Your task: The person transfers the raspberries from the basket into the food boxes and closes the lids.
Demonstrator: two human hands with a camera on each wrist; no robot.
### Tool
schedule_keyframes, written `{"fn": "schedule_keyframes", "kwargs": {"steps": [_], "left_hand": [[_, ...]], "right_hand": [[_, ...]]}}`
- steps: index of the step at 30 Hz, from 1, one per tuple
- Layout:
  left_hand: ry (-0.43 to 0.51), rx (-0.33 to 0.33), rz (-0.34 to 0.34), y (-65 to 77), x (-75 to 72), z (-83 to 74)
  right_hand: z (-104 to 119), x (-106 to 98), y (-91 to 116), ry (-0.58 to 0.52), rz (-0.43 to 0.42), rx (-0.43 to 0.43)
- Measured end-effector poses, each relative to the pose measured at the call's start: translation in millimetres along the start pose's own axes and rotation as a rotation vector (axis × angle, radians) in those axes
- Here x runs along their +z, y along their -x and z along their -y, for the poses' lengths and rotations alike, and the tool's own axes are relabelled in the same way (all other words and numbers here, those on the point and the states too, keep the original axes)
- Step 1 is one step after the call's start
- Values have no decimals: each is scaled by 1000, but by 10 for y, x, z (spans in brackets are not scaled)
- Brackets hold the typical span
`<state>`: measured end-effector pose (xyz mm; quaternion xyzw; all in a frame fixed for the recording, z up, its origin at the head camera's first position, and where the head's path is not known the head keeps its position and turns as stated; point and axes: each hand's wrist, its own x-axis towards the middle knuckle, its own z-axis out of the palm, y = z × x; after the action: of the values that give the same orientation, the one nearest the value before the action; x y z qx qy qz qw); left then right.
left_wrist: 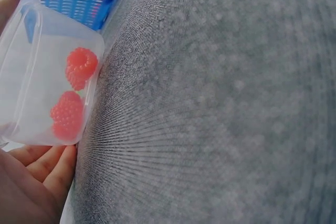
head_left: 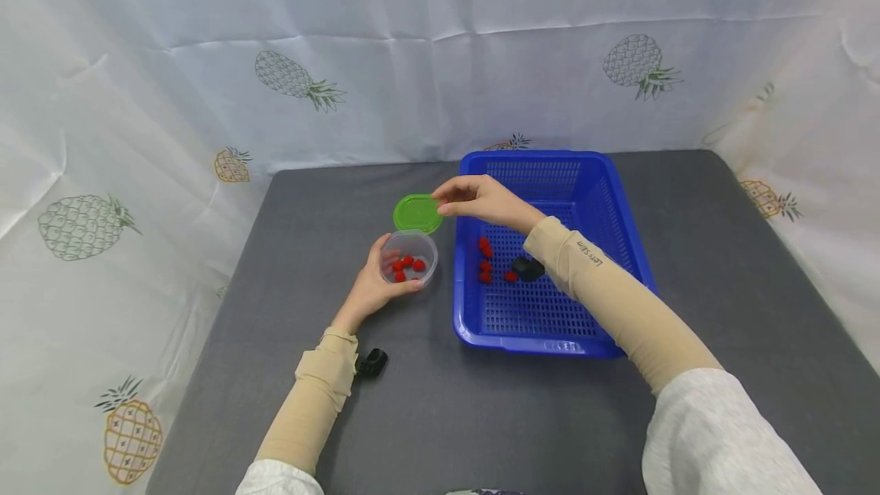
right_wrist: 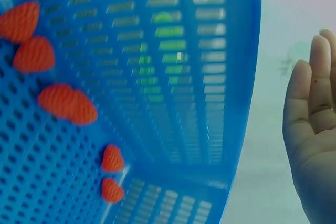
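Note:
My left hand point(head_left: 371, 285) grips a clear plastic tub point(head_left: 429, 247), fingers on its left side and thumb at its near side. Several red raspberries point(left_wrist: 66, 114) lie in the tub, which is uncovered. Just behind it is a round green lid point(head_left: 415, 214). My right hand point(head_left: 484, 201) hovers over the left rim of the blue basket point(head_left: 474, 334), its loosely bent fingertips overlapping the lid's right edge in the head view. From the right wrist, those fingers point(right_wrist: 296, 98) look fairly straight, with nothing seen in them. More raspberries point(right_wrist: 58, 100) lie on the basket's floor along its left side.
The basket has tall slotted walls and stands right of the tub on a grey table point(head_left: 426, 411). Black wrist cameras point(head_left: 373, 363) stick out from both wrists. A pineapple-print curtain point(head_left: 440, 82) hangs behind the table and along its sides.

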<state>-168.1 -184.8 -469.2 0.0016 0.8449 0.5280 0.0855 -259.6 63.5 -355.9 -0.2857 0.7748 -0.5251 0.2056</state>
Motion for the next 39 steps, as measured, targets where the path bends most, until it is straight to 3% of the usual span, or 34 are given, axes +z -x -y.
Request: {"fn": "schedule_keyframes", "kwargs": {"steps": [10,21,26,32,39], "left_hand": [[1,34,3,-2,-9,24],[-5,23,7,-6,-17,24],[-6,24,3,-6,-21,21],[-6,30,2,-8,-19,26],[-12,24,1,-13,-11,27]], "right_hand": [[-242,-271,120,-111,-190,30],[-474,-374,149,-156,-314,87],[-607,-360,128,-125,-335,115],[-741,-308,112,-21,-332,159],[-872,-277,94,120,-388,205]]}}
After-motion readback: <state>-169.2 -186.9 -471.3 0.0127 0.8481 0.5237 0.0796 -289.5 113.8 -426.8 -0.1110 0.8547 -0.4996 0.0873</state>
